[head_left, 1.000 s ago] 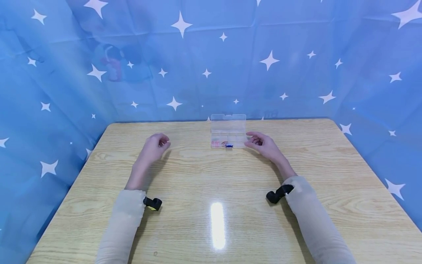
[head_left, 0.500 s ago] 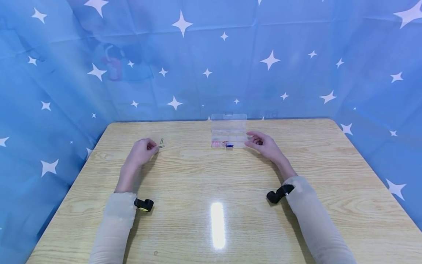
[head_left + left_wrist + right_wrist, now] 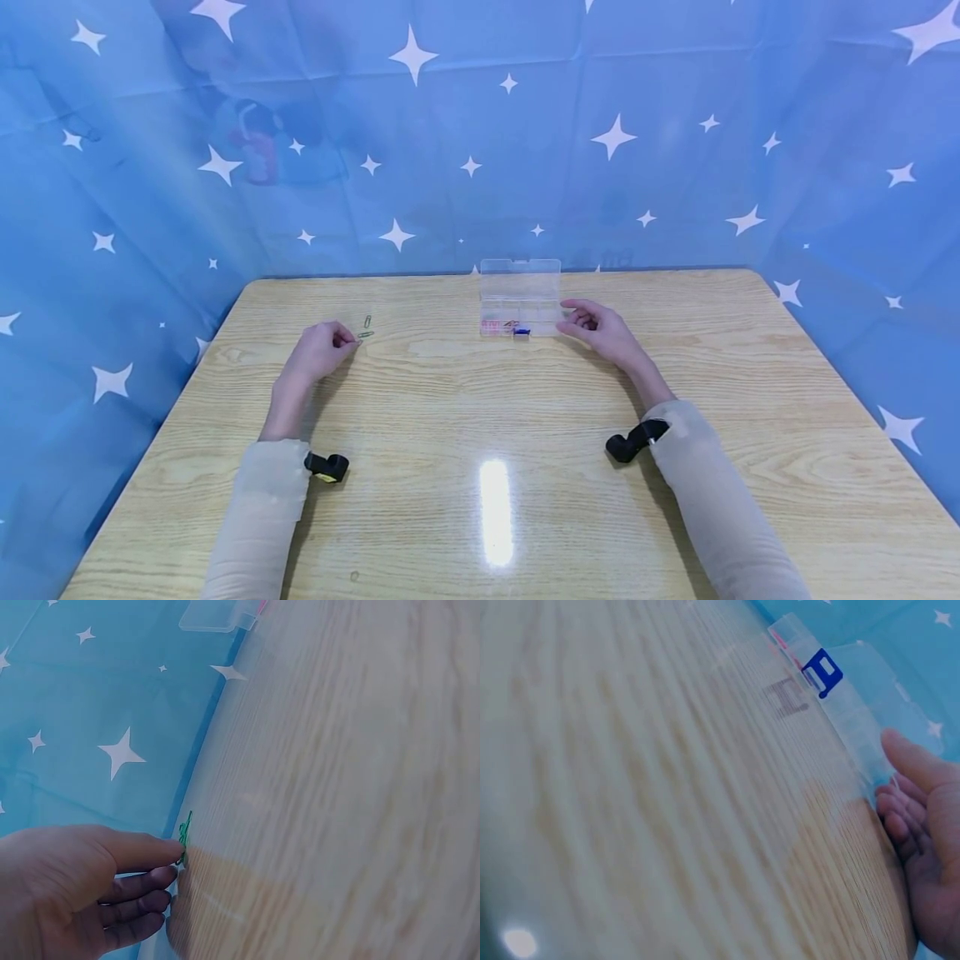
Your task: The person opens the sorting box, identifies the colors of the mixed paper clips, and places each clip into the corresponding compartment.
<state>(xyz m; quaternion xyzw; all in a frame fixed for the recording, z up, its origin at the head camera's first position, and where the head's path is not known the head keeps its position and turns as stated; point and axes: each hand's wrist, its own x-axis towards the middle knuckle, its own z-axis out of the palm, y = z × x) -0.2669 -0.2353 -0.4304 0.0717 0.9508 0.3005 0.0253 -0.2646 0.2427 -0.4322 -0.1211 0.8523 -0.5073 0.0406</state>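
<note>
My left hand [image 3: 321, 348] is at the left of the table, with thumb and forefinger pinching a small green paper clip [image 3: 183, 844]. Just beyond its fingertips lie two more green paper clips, one [image 3: 365, 335] lying crosswise and one [image 3: 367, 321] pointing away from me. My right hand [image 3: 602, 333] holds the right end of a clear plastic box [image 3: 540, 315], its thumb at the front corner and its fingers toward the back. The box's lid [image 3: 520, 277] stands up at the rear. A blue latch [image 3: 823, 673] sits on the front wall.
Pink pieces [image 3: 491, 327] lie in the box's front left compartment, with red clip-like pieces [image 3: 511, 325] beside them. The wooden table [image 3: 465, 400] ends at a blue star-patterned curtain [image 3: 450, 125] behind the box.
My left hand has drawn back and left, uncovering the green paper clips, and its fingertips have come together. The right hand and the box have stayed where they were.
</note>
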